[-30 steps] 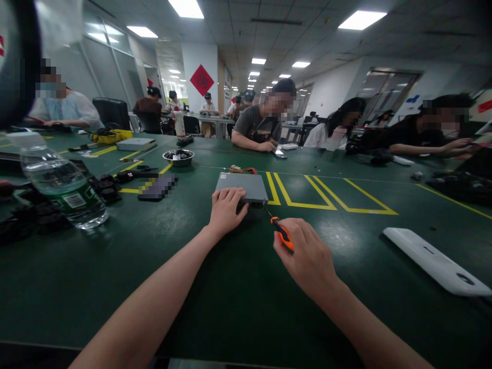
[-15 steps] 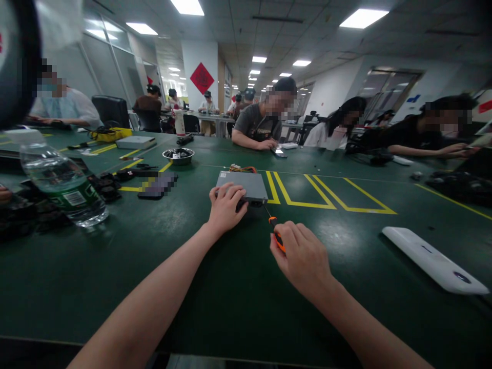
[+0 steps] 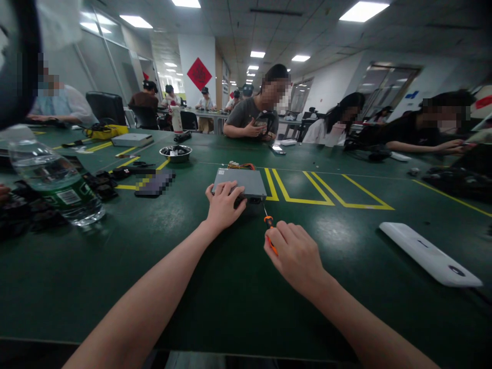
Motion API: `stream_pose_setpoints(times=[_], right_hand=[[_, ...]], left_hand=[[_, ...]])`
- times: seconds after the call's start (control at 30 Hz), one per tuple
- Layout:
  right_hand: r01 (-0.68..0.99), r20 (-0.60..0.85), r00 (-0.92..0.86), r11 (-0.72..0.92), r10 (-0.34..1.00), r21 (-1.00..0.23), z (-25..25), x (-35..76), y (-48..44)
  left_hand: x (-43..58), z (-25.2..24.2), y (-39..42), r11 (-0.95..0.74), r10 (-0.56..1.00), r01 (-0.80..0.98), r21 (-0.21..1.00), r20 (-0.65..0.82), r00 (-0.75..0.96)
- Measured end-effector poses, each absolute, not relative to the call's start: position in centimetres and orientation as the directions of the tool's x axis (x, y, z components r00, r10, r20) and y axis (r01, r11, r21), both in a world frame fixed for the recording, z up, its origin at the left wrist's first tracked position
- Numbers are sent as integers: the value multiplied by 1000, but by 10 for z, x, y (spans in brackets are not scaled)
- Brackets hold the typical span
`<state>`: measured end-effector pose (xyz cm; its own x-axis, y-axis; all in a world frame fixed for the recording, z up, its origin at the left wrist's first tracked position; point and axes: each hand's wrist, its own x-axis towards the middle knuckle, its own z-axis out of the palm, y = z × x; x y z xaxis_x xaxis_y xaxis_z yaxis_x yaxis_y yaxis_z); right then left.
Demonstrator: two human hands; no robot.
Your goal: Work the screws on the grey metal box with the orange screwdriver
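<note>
Left hand (image 3: pixel 224 205) palm-down, right hand (image 3: pixel 295 256) clenched

A long dark green table (image 3: pixel 230 307) stretched out beneath and beyond the left hand (image 3: pixel 224 204). Yellow lines (image 3: pixel 307 190) were painted on it just beyond and to the right of the right hand (image 3: pixel 295 253). Far ahead of the left hand stood a white pillar (image 3: pixel 186 56) bearing a red diamond sign (image 3: pixel 199 73). Well to the left of that hand, glass partitions (image 3: pixel 96 61) lined the wall behind a black office chair (image 3: pixel 105 107). Far beyond and right of the right hand were a white wall (image 3: pixel 330 92) and a dark-framed glazed opening (image 3: pixel 388 89). Rectangular ceiling lights (image 3: pixel 363 10) shone overhead, receding in rows down the room.
</note>
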<state>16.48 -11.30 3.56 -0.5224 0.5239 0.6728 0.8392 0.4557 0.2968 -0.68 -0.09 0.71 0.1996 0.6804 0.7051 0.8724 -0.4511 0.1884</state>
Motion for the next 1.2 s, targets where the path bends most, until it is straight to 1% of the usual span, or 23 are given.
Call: stream_pose_setpoints(times=[0.17,0.27,0.37,0.53,0.87,1.2], right_hand=[[853,700,-488,454,521,257,39,169,-111],[865,743,-456,439,490,241,44,172,-112],[852,770,-457,468,445,235,43,172,-114],[825,747,-490,515,450,231,36,166,-110],[829,731,-495,508,471,234,32,166,-104],[833,721,-505,489,475,261,31,164,-104]], left_hand=[[-6,8,-1,-453,677,871,187,708,200],[-7,7,-1,-453,675,872,186,711,199],[-7,7,-1,-452,672,873,180,713,201],[-6,7,-1,-450,675,873,189,712,194],[-6,6,-1,-458,678,864,211,712,185],[-6,6,0,-452,680,869,201,708,190]])
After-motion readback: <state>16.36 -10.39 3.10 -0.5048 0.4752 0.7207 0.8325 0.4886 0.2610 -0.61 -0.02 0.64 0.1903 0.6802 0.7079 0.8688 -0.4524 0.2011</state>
